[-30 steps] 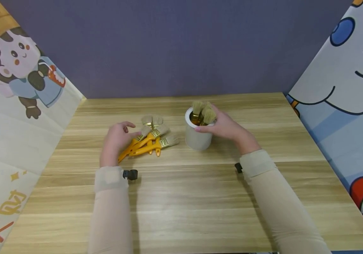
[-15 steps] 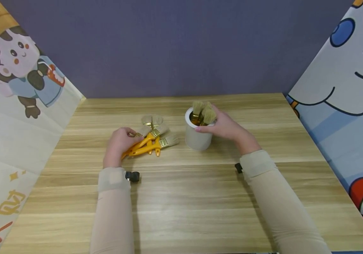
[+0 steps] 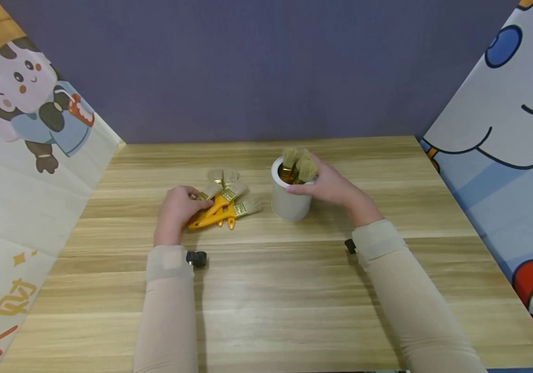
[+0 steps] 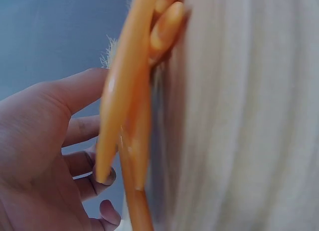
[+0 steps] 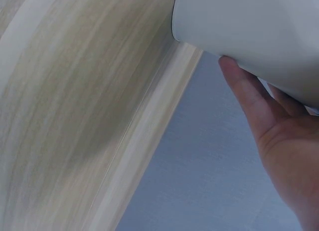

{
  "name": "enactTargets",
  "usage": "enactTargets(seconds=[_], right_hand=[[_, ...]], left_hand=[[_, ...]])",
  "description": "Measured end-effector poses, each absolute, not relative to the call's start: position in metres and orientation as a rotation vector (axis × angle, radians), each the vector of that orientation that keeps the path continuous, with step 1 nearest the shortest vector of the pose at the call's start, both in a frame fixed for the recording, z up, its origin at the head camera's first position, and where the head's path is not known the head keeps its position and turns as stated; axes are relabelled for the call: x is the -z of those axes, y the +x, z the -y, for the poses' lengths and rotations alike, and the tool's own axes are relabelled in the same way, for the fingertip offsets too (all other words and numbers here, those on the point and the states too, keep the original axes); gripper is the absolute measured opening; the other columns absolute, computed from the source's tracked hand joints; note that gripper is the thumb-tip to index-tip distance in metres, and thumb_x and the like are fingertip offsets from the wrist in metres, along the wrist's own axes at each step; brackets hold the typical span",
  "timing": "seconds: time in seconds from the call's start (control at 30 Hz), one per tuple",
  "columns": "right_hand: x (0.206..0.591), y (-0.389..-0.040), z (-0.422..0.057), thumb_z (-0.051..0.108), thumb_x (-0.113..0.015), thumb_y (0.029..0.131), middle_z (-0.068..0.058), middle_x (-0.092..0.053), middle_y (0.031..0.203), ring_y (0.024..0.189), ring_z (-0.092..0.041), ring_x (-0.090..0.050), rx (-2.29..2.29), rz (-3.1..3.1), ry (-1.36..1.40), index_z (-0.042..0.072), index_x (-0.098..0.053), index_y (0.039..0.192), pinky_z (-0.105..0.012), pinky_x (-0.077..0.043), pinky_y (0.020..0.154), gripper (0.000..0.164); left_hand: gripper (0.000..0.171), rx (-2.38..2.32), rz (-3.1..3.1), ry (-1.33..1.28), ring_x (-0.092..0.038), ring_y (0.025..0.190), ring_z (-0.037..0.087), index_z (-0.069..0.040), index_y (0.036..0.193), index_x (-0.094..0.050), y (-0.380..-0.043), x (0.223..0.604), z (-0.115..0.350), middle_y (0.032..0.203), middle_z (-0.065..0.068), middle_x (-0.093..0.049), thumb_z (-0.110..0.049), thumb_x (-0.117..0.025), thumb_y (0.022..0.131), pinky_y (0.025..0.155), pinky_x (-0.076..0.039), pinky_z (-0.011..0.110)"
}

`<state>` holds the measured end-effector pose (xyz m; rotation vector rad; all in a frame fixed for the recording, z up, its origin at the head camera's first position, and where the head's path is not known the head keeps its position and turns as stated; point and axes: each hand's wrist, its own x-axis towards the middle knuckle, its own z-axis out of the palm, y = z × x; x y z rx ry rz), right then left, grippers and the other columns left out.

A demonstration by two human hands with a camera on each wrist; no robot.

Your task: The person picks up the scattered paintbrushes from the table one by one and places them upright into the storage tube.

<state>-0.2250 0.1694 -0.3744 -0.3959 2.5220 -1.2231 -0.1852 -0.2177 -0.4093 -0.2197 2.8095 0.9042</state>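
Several paintbrushes with orange handles, gold ferrules and pale bristles lie in an overlapping pile; one paintbrush points its bristles to the right. At the pile's left side my left hand pinches a paintbrush near its ferrule. In the left wrist view, orange handles pass in front of the thumb and fingers of the left hand. A white can stands upright on the table, holding several paintbrushes bristles up. My right hand grips its rim from the right, also seen against the can.
The wooden table runs back to a dark purple wall. Printed cartoon panels stand at left and right. A small black camera sits at the left wrist.
My left hand has moved slightly right and its fingers have closed on a paintbrush in the pile. The right hand and the can have stayed put.
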Motion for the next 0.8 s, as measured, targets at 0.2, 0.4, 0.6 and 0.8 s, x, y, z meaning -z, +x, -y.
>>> enactTargets(seconds=[0.2, 0.4, 0.6, 0.8], right_hand=[[0.375, -0.226, -0.170, 0.062, -0.088, 0.080, -0.008, -0.026, 0.177, 0.163, -0.036, -0.028, 1.228, -2.525, -0.396, 0.029, -0.011, 0.173, -0.062, -0.029, 0.128, 0.126], [0.375, -0.226, -0.170, 0.064, -0.088, 0.078, -0.008, -0.026, 0.177, 0.163, -0.035, -0.028, 1.231, -2.529, -0.406, 0.030, -0.011, 0.173, -0.062, -0.029, 0.128, 0.126], [0.374, -0.225, -0.169, 0.065, -0.088, 0.078, -0.009, -0.023, 0.178, 0.164, -0.035, -0.025, 1.215, -2.521, -0.381, 0.029, -0.008, 0.173, -0.062, -0.027, 0.129, 0.129], [0.373, -0.225, -0.169, 0.063, -0.088, 0.079, -0.008, -0.024, 0.177, 0.163, -0.036, -0.027, 1.228, -2.517, -0.389, 0.029, -0.009, 0.173, -0.062, -0.028, 0.129, 0.127]], left_hand=[[0.061, -0.911, -2.839, -0.212, -0.066, 0.115, 0.039, -0.001, 0.134, -0.069, -0.184, 0.400, 0.218, 0.131, 0.022, -0.070, -0.042, -0.082, 0.091, 0.101, -0.053, 0.057], [0.052, -0.901, -2.887, -0.229, -0.063, 0.113, 0.038, -0.005, 0.128, -0.072, -0.183, 0.386, 0.218, 0.132, 0.022, -0.068, -0.042, -0.079, 0.093, 0.095, -0.052, 0.057], [0.047, -0.833, -2.977, -0.223, -0.062, 0.121, 0.041, -0.008, 0.125, -0.076, -0.183, 0.359, 0.213, 0.137, 0.022, -0.066, -0.045, -0.076, 0.095, 0.100, -0.047, 0.064], [0.058, -0.880, -3.119, -0.126, -0.064, 0.117, 0.040, -0.005, 0.136, -0.072, -0.181, 0.317, 0.198, 0.134, 0.023, -0.069, -0.045, -0.076, 0.095, 0.093, -0.051, 0.059]])
